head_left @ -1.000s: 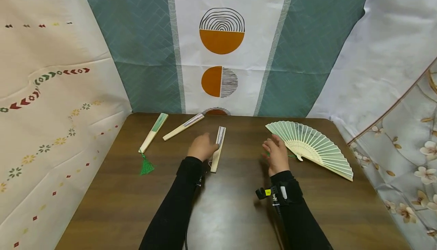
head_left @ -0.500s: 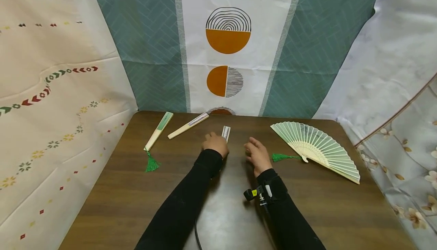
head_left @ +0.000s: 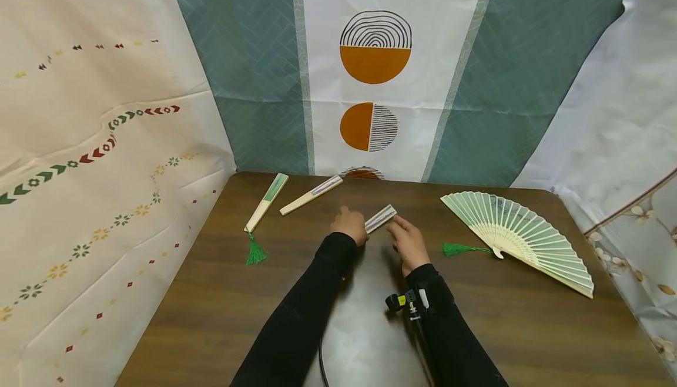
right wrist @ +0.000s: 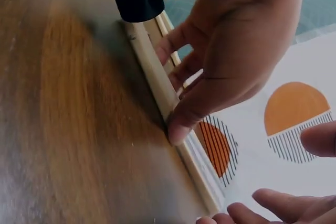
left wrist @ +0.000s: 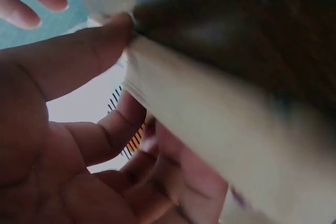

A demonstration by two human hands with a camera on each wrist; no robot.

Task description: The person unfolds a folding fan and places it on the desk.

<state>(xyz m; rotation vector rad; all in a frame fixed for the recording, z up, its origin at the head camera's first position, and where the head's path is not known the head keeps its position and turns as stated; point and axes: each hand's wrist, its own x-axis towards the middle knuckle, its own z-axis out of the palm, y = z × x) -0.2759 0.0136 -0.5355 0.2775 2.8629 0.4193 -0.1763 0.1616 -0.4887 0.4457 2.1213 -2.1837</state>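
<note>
1. Fans all over this one. The left hand (head_left: 349, 226) had its fingers and thumb curled round a closed folding fan (head_left: 380, 218), lifted just off the brown table (head_left: 211, 293) near the middle, its far end tilted up to the right. My guess was it got held by the pivot end so the slats stayed free to spread.
2. The right hand (head_left: 408, 244) sat just beside the fan's free end with fingers relaxed and nothing pinched. From the right wrist view the fingertips (right wrist: 252, 208) were near that tip, but I couldn't tell if they touched it.
3. Count: four fans total. One open green fan (head_left: 520, 239) lay flat on the right with its green tassel (head_left: 460, 249) trailing toward the hands, probably laid out of the way.
4. Two more closed fans lay at the back left: a green-tipped fan (head_left: 267, 201) with its own tassel, and a plain fan (head_left: 311, 195) beside it.
</note>
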